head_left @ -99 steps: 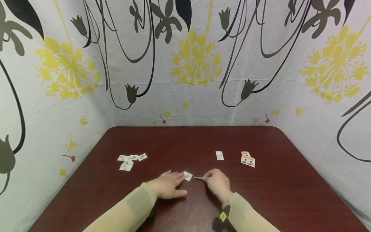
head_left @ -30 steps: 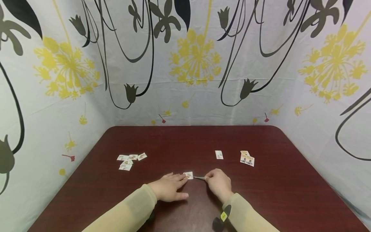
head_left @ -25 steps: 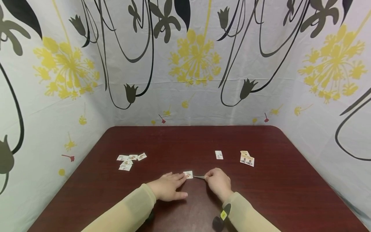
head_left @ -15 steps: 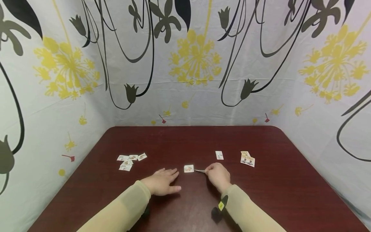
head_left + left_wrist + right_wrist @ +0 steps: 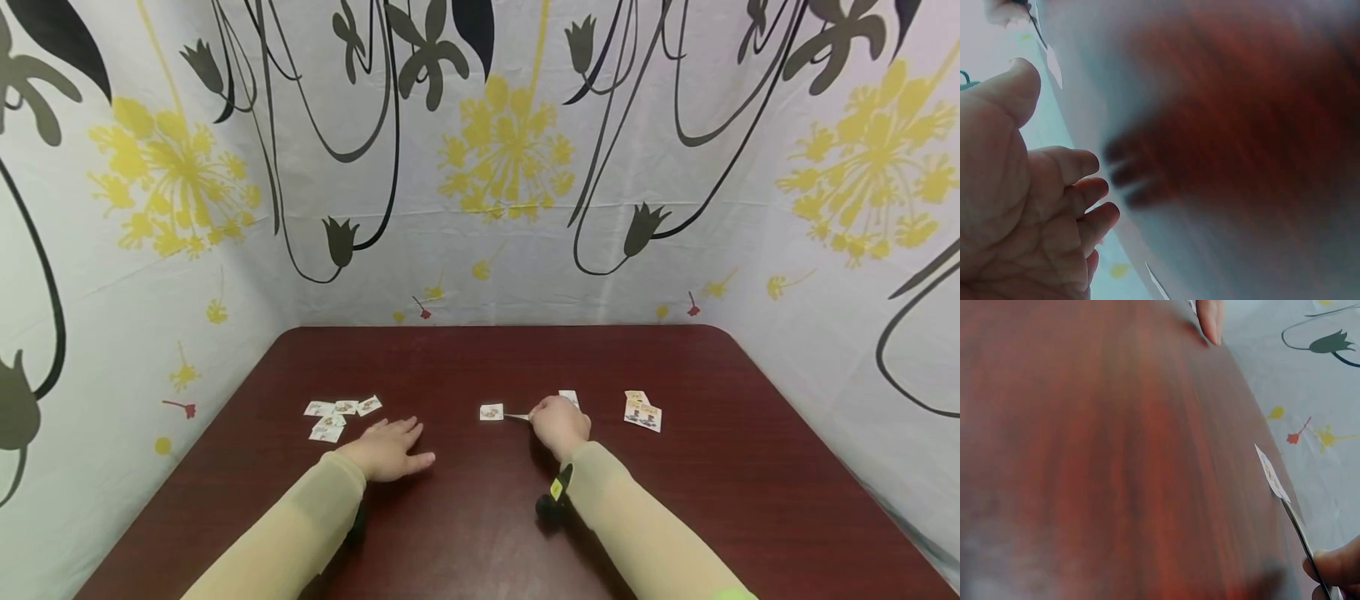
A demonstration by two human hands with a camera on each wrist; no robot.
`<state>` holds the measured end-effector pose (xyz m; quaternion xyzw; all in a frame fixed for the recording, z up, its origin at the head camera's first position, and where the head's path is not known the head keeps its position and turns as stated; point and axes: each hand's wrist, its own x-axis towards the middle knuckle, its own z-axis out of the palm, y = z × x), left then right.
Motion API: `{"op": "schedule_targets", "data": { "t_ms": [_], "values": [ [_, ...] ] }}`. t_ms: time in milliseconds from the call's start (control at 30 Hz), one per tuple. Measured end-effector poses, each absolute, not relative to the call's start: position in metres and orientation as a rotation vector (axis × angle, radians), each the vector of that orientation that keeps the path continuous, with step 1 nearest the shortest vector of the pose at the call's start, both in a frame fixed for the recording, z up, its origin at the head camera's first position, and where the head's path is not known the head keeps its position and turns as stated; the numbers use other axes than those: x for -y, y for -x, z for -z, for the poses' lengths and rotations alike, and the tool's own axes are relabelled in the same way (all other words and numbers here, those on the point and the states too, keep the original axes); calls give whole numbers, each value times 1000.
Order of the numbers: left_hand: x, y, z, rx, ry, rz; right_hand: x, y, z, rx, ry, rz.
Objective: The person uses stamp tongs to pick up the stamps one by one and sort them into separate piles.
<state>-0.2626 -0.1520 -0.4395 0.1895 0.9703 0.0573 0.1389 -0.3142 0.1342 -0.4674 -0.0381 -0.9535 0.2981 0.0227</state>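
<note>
Card [image 5: 491, 412] moved toward flowered cloth [image 5: 525, 275] over red table [image 5: 465, 358], right hand [image 5: 559, 427] pinching tweezers [image 5: 1300, 535], left hand [image 5: 384, 450] spread.

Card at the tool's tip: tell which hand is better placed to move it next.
Probably the right hand: its slim metal tool meets the edge of the card, while the left hand is apart, holding nothing.

Saw smooth, glossy, streak-grained wood, or a likeness of wood, in the tabletop [image 5: 480, 525], shiny metal in the slim tool [image 5: 1299, 534], matt paper in the card [image 5: 491, 412], plain matt cloth in the sleeves [image 5: 637, 525], lightly creased cloth in the wall hanging [image 5: 525, 279].
</note>
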Motion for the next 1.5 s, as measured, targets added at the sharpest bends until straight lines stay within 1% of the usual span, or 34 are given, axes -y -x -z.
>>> {"op": "schedule_targets", "data": {
  "t_ms": [267, 500, 667, 967, 1500],
  "values": [
    [172, 275, 436, -2837, -429, -182, -132, 324, 466, 2987, 112, -870],
    [189, 286, 436, -2855, -245, -231, -128, 328, 466, 2992, 88, -872],
    [193, 288, 434, -2820, -207, -239, -129, 329, 464, 3005, 77, -856],
    [189, 285, 436, -2824, -287, -216, -133, 328, 463, 3010, 72, -763],
    [152, 260, 439, -2821, -541, -182, -144, 307, 460, 2976, 2, -756]
  ]
}}
